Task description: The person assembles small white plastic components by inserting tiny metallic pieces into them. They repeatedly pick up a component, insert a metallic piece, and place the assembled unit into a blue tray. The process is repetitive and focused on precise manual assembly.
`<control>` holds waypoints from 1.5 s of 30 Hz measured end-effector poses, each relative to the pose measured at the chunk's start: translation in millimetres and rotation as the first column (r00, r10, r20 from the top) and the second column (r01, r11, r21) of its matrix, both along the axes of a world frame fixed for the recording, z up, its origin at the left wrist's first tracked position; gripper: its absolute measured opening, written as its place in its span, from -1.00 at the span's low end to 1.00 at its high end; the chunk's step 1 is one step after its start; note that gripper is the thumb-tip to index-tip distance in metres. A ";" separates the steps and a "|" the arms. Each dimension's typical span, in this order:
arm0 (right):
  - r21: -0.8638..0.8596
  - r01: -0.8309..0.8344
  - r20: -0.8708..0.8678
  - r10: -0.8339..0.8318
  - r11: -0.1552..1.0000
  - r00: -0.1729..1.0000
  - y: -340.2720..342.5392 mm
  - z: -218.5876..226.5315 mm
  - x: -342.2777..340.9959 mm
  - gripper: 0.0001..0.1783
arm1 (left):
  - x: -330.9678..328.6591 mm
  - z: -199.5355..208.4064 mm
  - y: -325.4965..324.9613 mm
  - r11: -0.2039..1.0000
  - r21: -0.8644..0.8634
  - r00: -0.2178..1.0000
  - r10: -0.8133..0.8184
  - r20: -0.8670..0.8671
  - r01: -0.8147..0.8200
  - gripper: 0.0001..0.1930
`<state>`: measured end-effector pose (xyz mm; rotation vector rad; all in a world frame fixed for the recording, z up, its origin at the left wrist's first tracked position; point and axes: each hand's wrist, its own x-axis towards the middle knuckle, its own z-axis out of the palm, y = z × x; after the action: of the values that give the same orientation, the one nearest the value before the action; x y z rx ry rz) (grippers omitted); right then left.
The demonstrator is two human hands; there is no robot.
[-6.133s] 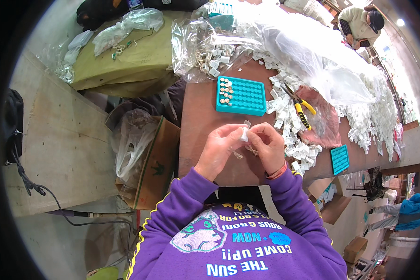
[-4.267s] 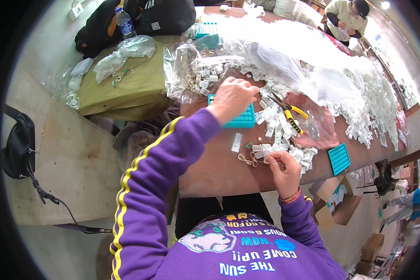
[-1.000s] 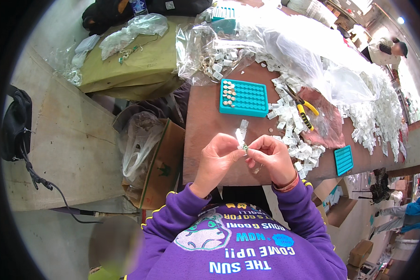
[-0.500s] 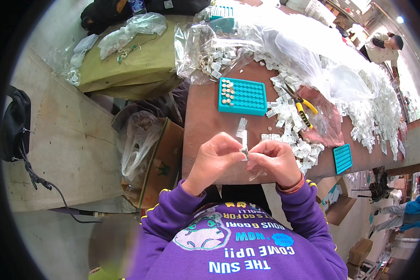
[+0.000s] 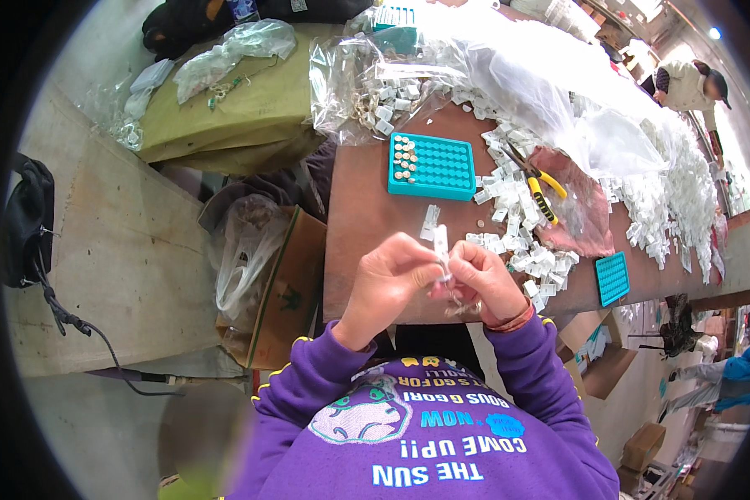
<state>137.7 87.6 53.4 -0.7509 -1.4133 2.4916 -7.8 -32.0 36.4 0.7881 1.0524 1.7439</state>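
Note:
My left hand point(image 5: 392, 279) and my right hand point(image 5: 485, 282) meet above the table's near edge, fingertips pinched together. Between them stands a small white plastic piece point(image 5: 441, 240), its upper end poking above the fingers. Its lower part is hidden by the fingers. Something thin and shiny dangles under my right fingers, too blurred to name. Just beyond the hands lies another clear-white piece point(image 5: 430, 219). Farther off, a teal tray point(image 5: 432, 192) with rows of hollows bears several small round gold-coloured pieces point(image 5: 403, 158) along its left side.
Pliers with yellow-black handles point(image 5: 542, 200) lie on a pinkish cloth point(image 5: 571, 229) at right. White plastic pieces point(image 5: 546, 265) are heaped around them, beneath a large clear bag point(image 5: 542, 100). A smaller teal tray point(image 5: 612, 280) sits near the right edge. Another person point(image 5: 683, 87) is at far right.
My right hand has shifted slightly left and turned, closing in on the left hand. The white piece between them has tilted and now shows above the fingers.

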 end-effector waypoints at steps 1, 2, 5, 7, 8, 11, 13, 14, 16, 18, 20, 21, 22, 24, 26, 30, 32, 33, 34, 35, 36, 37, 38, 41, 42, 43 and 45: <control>0.111 0.037 0.028 -0.040 0.993 0.999 -2.1 2.3 0.2 -0.85 | 1.3 -1.0 1.7 0.998 0.010 0.998 0.066 -0.006 -0.065 -0.88; 0.247 0.063 0.044 -0.076 0.967 0.996 -3.9 4.8 0.4 -0.86 | 2.0 -1.7 2.7 0.991 0.030 0.992 0.128 0.002 -0.128 -0.89; 0.524 0.149 -0.023 -0.161 0.838 0.987 -16.8 8.0 1.0 -0.87 | 4.1 -1.8 1.9 0.963 -0.037 0.937 0.251 -0.244 -0.267 -0.87; 0.651 0.162 -0.012 -0.203 0.741 0.979 -23.5 7.4 -0.9 -0.90 | 6.3 -0.4 0.6 0.948 -0.025 0.895 0.289 -0.341 -0.316 -0.87; 0.698 0.165 0.003 -0.233 0.697 0.972 -25.4 7.1 -1.7 -0.91 | 7.5 0.2 0.6 0.943 -0.001 0.875 0.309 -0.373 -0.333 -0.87; 0.791 0.211 -0.075 -0.252 0.574 0.965 -28.4 6.6 -3.9 -0.94 | 8.6 0.8 -0.5 0.931 0.048 0.823 0.343 -0.452 -0.361 -0.87; 0.772 0.209 -0.066 -0.251 0.600 0.966 -28.3 7.4 -3.8 -0.94 | 8.1 -0.6 -1.0 0.935 0.048 0.853 0.341 -0.394 -0.351 -0.87; 0.732 0.202 -0.042 -0.252 0.651 0.967 -28.6 7.8 -3.9 -0.94 | 7.9 -1.9 -0.6 0.942 0.038 0.893 0.328 -0.308 -0.333 -0.87; 0.635 0.202 -0.027 -0.240 0.746 0.970 -29.6 7.6 -5.3 -0.94 | 8.3 -5.0 0.1 0.955 0.030 0.948 0.297 -0.116 -0.295 -0.88; 0.512 0.208 -0.044 -0.217 0.833 0.975 -32.7 5.6 -9.2 -0.94 | 10.4 -7.8 1.8 0.965 0.037 0.962 0.256 0.090 -0.260 -0.89; 0.499 0.266 -0.118 -0.239 0.825 0.964 -38.1 2.0 -15.3 -0.94 | 13.7 -9.2 1.5 0.986 0.041 0.911 0.131 0.391 -0.159 -0.89; 0.469 0.294 -0.151 -0.253 0.833 0.956 -40.8 0.7 -17.6 -0.93 | 15.0 -9.4 2.6 0.991 0.067 0.845 0.060 0.532 -0.112 -0.87; 0.539 0.306 -0.142 -0.273 0.784 0.951 -43.3 -0.2 -19.0 -0.94 | 16.4 -9.5 4.3 0.986 0.036 0.863 0.127 0.489 -0.165 -0.88; 0.630 0.321 -0.126 -0.315 0.707 0.941 -48.3 -0.9 -18.5 -0.95 | 19.4 -8.9 7.5 0.961 0.003 0.876 0.250 0.413 -0.276 -0.88; 0.687 0.302 -0.135 -0.293 0.661 0.947 -48.9 -2.1 -19.2 -0.98 | 18.3 -8.2 7.9 0.961 0.001 0.874 0.252 0.415 -0.277 -0.87; 0.571 0.302 -0.165 -0.254 0.764 0.953 -46.2 -5.2 -24.7 -0.95 | 16.0 -7.6 7.5 0.976 -0.007 0.815 0.187 0.548 -0.220 -0.86; 0.540 0.287 -0.180 -0.224 0.791 0.958 -42.6 -3.7 -27.1 -0.91 | 12.4 -7.8 8.7 0.979 -0.006 0.819 0.174 0.547 -0.204 -0.85; 0.546 0.254 -0.134 -0.216 0.798 0.967 -38.7 -1.5 -28.5 -0.89 | 8.8 -8.2 11.1 0.980 0.019 0.820 0.157 0.550 -0.200 -0.85; 0.561 0.232 -0.108 -0.207 0.795 0.972 -33.4 1.5 -29.7 -0.88 | 4.3 -9.0 15.4 0.971 0.025 0.812 0.185 0.554 -0.239 -0.85; 0.573 0.203 -0.068 -0.201 0.794 0.977 -28.3 4.8 -30.1 -0.86 | -0.9 -10.5 20.2 0.959 0.038 0.798 0.210 0.565 -0.279 -0.85; 0.565 0.206 -0.050 -0.216 0.799 0.975 -18.9 8.3 -31.8 -0.82 | -6.2 -12.2 25.9 0.946 0.048 0.782 0.235 0.577 -0.320 -0.85; 0.675 0.182 -0.023 -0.226 0.715 0.974 -4.7 12.2 -34.7 -0.78 | -12.8 -14.6 31.3 0.941 0.049 0.749 0.234 0.620 -0.335 -0.84; 0.781 0.160 -0.018 -0.234 0.604 0.972 10.3 14.7 -40.3 -0.75 | -18.6 -17.4 38.0 0.939 0.065 0.748 0.227 0.624 -0.338 -0.84; 0.979 0.113 -0.060 -0.288 0.170 0.956 56.8 5.8 -78.5 -0.76 | -28.2 -27.3 53.2 0.922 0.040 0.704 0.266 0.658 -0.385 -0.87; 0.989 0.130 -0.107 -0.279 0.065 0.954 69.7 -0.4 -93.0 -0.76 | -29.5 -30.7 54.3 0.926 -0.006 0.702 0.291 0.650 -0.379 -0.88; 0.994 0.105 -0.099 -0.277 0.005 0.956 82.2 -6.2 -105.0 -0.77 | -29.3 -33.7 54.8 0.930 -0.031 0.703 0.299 0.645 -0.367 -0.88; 0.995 0.026 -0.053 -0.297 -0.094 0.953 102.3 -17.2 -125.6 -0.78 | -30.1 -38.1 54.8 0.931 -0.052 0.708 0.311 0.634 -0.362 -0.89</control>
<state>12.1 189.9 36.2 -0.6316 -2.4026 0.4712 -37.9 22.8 -1.7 -0.0061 0.6781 2.1540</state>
